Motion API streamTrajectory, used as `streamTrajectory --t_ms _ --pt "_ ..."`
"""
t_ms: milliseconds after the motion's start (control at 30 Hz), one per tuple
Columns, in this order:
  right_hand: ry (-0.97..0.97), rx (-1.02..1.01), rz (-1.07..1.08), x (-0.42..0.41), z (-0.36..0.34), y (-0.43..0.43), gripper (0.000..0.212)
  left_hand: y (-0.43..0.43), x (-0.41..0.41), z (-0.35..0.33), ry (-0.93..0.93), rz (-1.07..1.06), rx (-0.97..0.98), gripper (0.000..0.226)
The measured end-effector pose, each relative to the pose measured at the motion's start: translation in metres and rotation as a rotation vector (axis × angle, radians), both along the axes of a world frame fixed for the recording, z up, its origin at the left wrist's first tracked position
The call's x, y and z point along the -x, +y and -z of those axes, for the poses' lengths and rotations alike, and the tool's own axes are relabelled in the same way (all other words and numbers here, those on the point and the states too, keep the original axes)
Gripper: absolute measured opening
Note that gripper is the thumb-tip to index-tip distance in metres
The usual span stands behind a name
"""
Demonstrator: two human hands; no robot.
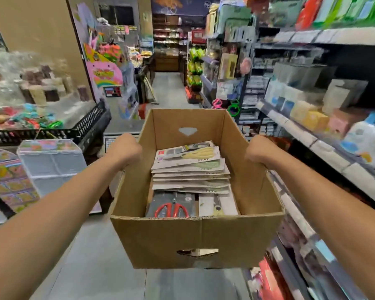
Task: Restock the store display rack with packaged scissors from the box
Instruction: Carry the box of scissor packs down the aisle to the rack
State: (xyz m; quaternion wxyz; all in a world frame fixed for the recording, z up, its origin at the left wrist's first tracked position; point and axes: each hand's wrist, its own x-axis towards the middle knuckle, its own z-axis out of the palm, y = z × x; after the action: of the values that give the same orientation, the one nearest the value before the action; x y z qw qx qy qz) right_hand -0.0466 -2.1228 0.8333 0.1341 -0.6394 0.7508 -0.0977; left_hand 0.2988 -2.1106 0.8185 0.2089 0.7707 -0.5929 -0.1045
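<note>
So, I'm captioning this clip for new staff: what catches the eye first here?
The open cardboard box at centre, carried with the left hand and right hand gripping its sides. Inside lie a fanned stack of scissors packs and, nearest the camera, a red-handled pair. Crowded shelves line the aisle's right.

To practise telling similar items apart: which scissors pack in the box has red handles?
The dark-backed pack at the near left of the box; the stacked pale packs behind it show yellowish handles.

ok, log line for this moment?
phase: holding box | left hand: grips left wall | right hand: grips right wall | contents: packaged scissors, stacked flat
</note>
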Motion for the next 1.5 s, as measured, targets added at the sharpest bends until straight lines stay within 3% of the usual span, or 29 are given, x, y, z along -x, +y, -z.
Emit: streamTrajectory --t_ms 100,267,533,800,900,1033,1167,1300,1367,1433,1500 --pt "0.02 0.028 0.005 -0.004 0.0 -0.082 0.026 -0.091 -0.002 -0.006 -0.012 0.004 -0.023 0.032" --pt "-0.002 -0.001 0.097 -0.004 0.011 -0.205 0.027 -0.229 0.002 -0.008 0.027 0.014 -0.007 0.01" --pt "-0.061 -0.031 0.12 0.013 0.061 -0.431 0.031 -0.461 0.022 0.039 0.016 0.02 -0.004 0.03" --pt "-0.129 -0.041 0.21 0.042 0.075 -0.634 0.025 -0.672 0.069 0.044 -0.042 0.089 -0.097 0.007" --pt "-0.162 -0.025 0.259 0.057 0.077 -0.696 0.021 -0.746 0.09 0.046 -0.046 0.105 -0.105 0.014" --pt "-0.157 -0.044 0.322 0.08 0.086 -0.775 0.014 -0.849 0.125 0.057 -0.081 0.187 -0.128 0.019" --pt "-0.134 -0.045 0.407 0.115 0.111 -0.852 0.026 -0.953 0.163 0.08 0.04 0.286 -0.133 0.008" --pt "-0.143 -0.048 0.537 0.152 0.14 -0.934 0.03 -1.067 0.206 0.112 0.105 0.421 -0.145 0.011" --pt "-0.142 -0.075 0.598 0.169 0.148 -0.964 0.026 -1.119 0.229 0.121 0.097 0.477 -0.187 0.016" --pt "-0.135 -0.085 0.611 0.185 0.151 -0.99 0.009 -1.162 0.253 0.124 0.107 0.564 -0.173 0.017" --pt "-0.184 -0.059 0.7 0.209 0.152 -1.017 0.019 -1.212 0.287 0.122 0.06 0.671 -0.156 0.015"
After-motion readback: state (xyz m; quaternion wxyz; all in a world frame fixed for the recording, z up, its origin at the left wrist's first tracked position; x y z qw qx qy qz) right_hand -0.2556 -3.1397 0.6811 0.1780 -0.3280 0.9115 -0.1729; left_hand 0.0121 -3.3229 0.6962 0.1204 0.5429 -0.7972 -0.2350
